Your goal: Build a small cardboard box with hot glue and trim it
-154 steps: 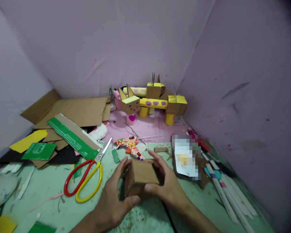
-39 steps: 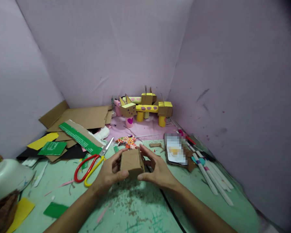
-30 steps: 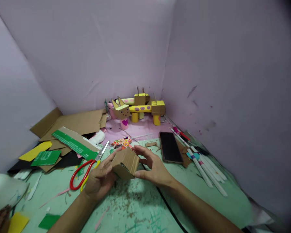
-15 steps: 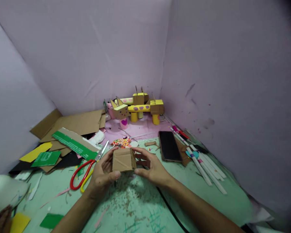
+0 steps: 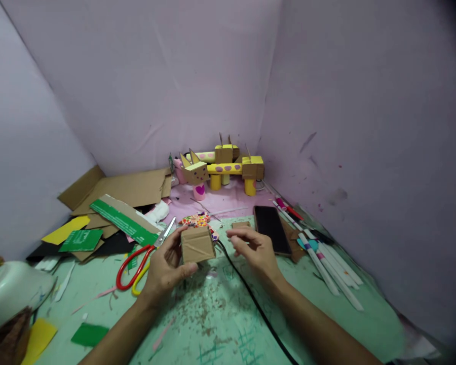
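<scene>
My left hand (image 5: 166, 265) grips a small brown cardboard box (image 5: 196, 245), holding it just above the green mat (image 5: 220, 319) with one flat face toward me. My right hand (image 5: 254, 249) hovers a little to the right of the box, apart from it, fingers loosely curled and spread with nothing in them. A black cable (image 5: 251, 299) runs on the mat between my hands, from near the box toward the bottom edge.
Red and yellow scissors (image 5: 140, 258) lie left of my left hand. A dark phone (image 5: 271, 229) and several marker pens (image 5: 327, 263) lie to the right. Cardboard and coloured paper scraps (image 5: 110, 213) pile up on the left. Cardboard animal figures (image 5: 220, 170) stand in the corner. A white container (image 5: 11, 294) sits at the left edge.
My right hand has let go of the box and moved off to the right. The left hand alone holds the box now. The black cable has come into view between the hands.
</scene>
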The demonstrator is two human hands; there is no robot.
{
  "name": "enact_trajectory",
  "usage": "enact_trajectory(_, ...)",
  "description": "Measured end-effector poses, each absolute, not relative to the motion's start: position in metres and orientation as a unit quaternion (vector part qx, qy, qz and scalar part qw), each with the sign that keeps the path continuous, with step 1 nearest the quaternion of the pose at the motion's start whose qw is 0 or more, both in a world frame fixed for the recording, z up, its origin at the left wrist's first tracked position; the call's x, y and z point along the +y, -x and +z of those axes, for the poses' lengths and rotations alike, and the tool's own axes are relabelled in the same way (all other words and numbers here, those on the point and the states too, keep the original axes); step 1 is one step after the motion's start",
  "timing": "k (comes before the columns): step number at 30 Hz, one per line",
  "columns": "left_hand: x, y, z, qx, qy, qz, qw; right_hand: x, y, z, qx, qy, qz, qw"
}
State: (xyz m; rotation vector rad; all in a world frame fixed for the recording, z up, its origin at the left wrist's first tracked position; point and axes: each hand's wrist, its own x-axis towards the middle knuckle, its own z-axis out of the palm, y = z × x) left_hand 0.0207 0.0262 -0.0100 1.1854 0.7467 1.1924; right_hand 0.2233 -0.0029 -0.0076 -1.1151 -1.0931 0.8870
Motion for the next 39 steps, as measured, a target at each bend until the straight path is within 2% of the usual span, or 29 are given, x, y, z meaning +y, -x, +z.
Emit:
enact_trajectory(13, 0.035, -0.016, -0.007, 0.339, -0.456, 0.607, 0.556, -0.001, -0.227, -0.02, -0.465, 0.552, 0.344, 0.6)
enact_trajectory(23, 0.026, -0.02, -0.013, 0.347, -0.525, 0.555, 0.544, -0.002, -0.228, -0.02, -0.489, 0.588, 0.3, 0.571)
enact_trajectory(27, 0.021, -0.023, -0.014, 0.377, -0.558, 0.517, 0.529, 0.0, -0.227, -0.017, -0.507, 0.553, 0.34, 0.567)
enact_trajectory(32, 0.02, -0.026, -0.018, 0.365, -0.594, 0.482, 0.531, 0.001, -0.219, -0.021, -0.514, 0.395, 0.527, 0.55)
enact_trajectory(35, 0.019, -0.026, -0.023, 0.364, -0.615, 0.474, 0.515, 0.0, -0.215, -0.026, -0.507, 0.373, 0.561, 0.537)
enact_trajectory(39, 0.015, -0.026, -0.03, 0.326, -0.722, 0.482, 0.374, -0.003, -0.211, -0.026, -0.496, 0.342, 0.564, 0.565)
